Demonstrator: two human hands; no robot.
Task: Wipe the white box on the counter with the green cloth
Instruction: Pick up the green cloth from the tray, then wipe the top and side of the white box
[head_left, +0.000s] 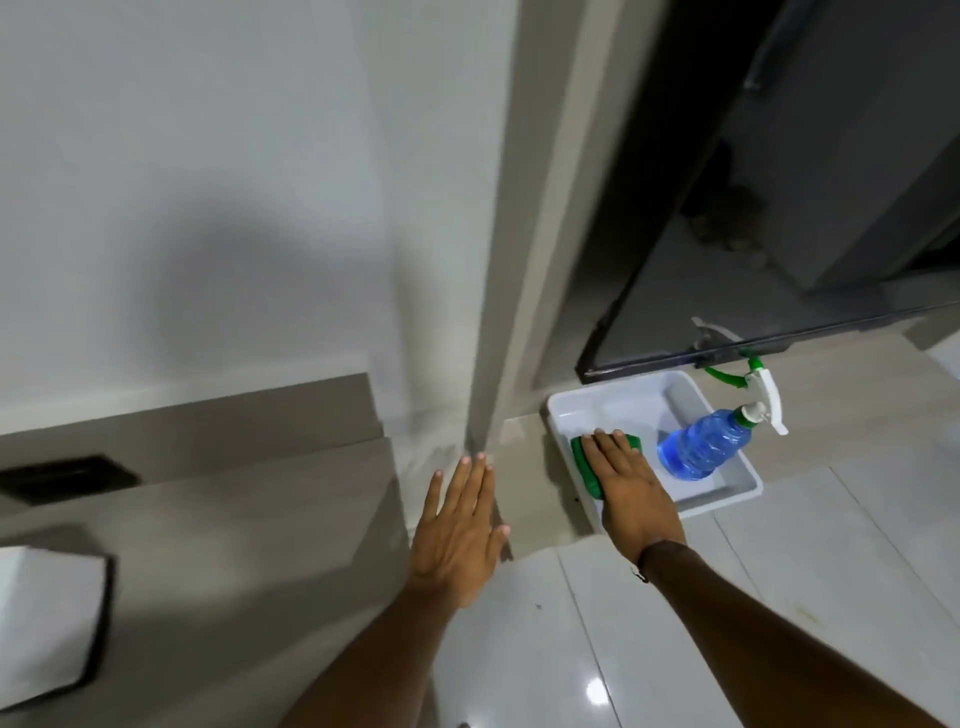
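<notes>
The green cloth (589, 467) lies inside a white plastic tray (613, 402) on the floor, at the foot of a door frame. My right hand (631, 486) rests flat on the cloth with its fingers stretched out, covering most of it. My left hand (460, 525) hovers open, fingers spread, over the right end of the beige counter (249, 545). A white box (44, 613) with a dark edge sits on the counter at the far left, partly cut off by the frame edge and blurred.
A blue spray bottle (704, 447) with a white and green trigger lies in the tray to the right of the cloth. A dark glass door (779, 208) stands open behind the tray. Glossy white floor tiles (571, 649) lie below. A dark slot (67, 475) is set into the counter's back.
</notes>
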